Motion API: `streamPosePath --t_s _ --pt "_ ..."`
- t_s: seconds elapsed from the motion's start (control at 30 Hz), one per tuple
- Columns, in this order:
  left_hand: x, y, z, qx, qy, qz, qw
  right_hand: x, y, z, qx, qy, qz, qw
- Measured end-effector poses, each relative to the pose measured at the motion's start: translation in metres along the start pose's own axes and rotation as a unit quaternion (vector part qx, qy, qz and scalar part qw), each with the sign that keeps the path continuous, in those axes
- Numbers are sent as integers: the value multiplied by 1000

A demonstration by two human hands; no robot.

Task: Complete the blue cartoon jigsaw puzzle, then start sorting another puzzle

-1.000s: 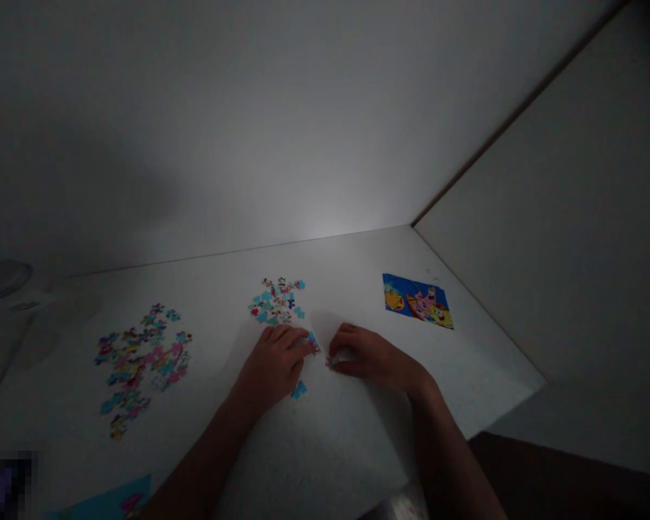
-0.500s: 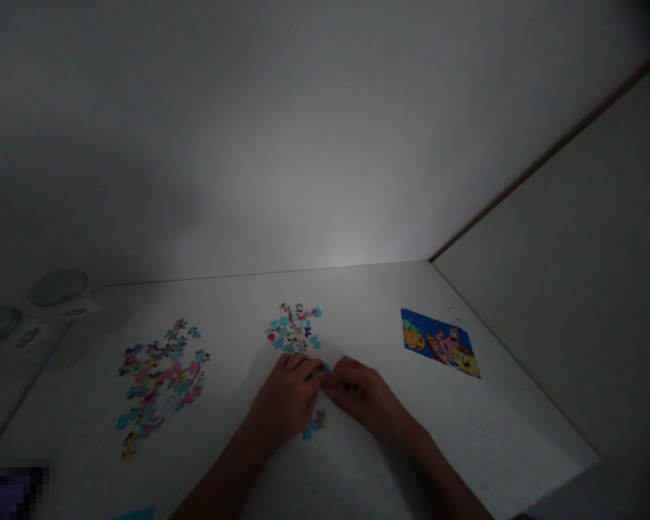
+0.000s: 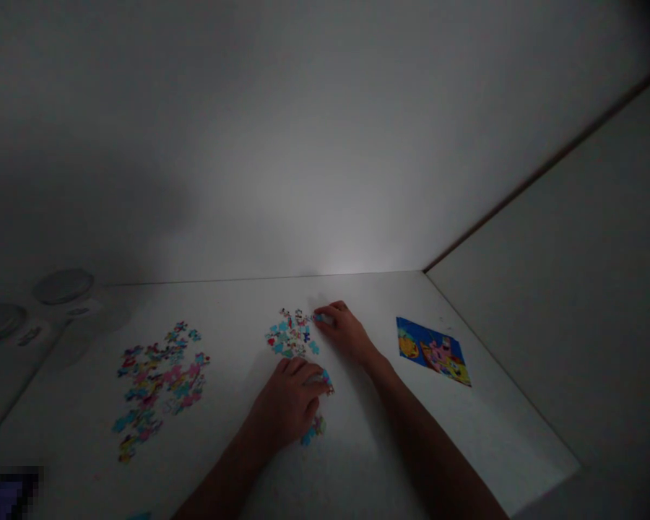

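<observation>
The left hand [image 3: 287,404] curls its fingers closed around a small blue jigsaw piece [image 3: 326,381], held just above the white table [image 3: 412,448] near a few joined pieces [image 3: 313,431]. The right hand [image 3: 347,332] reaches to the edge of a loose pile of pieces [image 3: 291,334]; whether its fingertips pinch anything, I cannot tell. Such thin, light card likely slides easily and is best taken by its edges.
</observation>
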State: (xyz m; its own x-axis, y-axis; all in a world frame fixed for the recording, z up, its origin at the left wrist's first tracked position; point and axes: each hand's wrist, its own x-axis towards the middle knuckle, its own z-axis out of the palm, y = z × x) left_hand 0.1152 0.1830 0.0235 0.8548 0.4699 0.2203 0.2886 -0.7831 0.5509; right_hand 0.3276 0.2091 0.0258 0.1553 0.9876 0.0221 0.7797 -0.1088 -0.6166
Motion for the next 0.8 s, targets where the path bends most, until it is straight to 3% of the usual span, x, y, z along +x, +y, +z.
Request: streamPosePath --t_s 0.2,0.4,0.6,0.8 --pt "0 0 -1 -7 -6 1 1000 -9 13 -8 134 -29 15 990" --pt "0 1 -1 6 -8 -1 1000 -21 12 -21 162 -128 -25 978" --pt "0 1 -1 18 -11 3 1000 -7 -4 3 39 17 -12 999" --pt "1 2 -2 16 -17 -2 1000 -2 -6 6 16 0 -17 1000"
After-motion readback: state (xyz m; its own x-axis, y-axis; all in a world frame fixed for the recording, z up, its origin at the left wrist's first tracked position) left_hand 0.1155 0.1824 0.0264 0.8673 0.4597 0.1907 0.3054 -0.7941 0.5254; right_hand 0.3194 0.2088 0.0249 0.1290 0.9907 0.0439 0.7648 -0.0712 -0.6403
